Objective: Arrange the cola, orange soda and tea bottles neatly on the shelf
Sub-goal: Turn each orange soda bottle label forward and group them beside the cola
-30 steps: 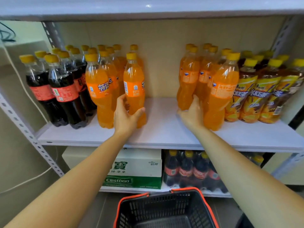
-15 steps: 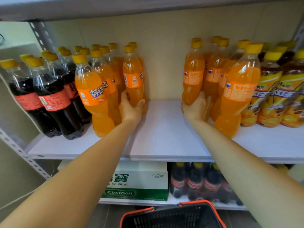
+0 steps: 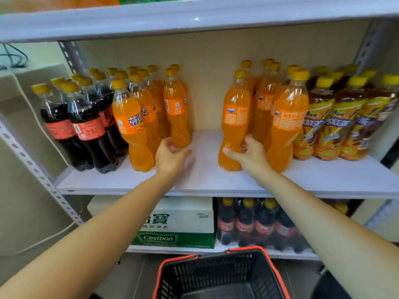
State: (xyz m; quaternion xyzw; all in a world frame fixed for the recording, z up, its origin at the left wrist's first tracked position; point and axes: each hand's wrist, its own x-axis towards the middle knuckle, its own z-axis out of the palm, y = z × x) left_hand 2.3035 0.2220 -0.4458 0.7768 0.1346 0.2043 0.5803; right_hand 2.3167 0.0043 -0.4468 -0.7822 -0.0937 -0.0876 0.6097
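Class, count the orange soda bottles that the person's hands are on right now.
2. The left hand cups the base of the left group's end bottle; the right hand grips the right group's front-left bottle. Further contact behind the fingers may be hidden.

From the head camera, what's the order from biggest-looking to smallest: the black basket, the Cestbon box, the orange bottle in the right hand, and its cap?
1-2. basket and box: they look alike; the basket is nearer and cropped by the frame, so unsure.
3. orange bottle
4. cap

Orange soda bottles [image 3: 234,126], dark cola bottles [image 3: 86,130] (red labels), yellow caps [image 3: 299,74], white shelf [image 3: 207,175].
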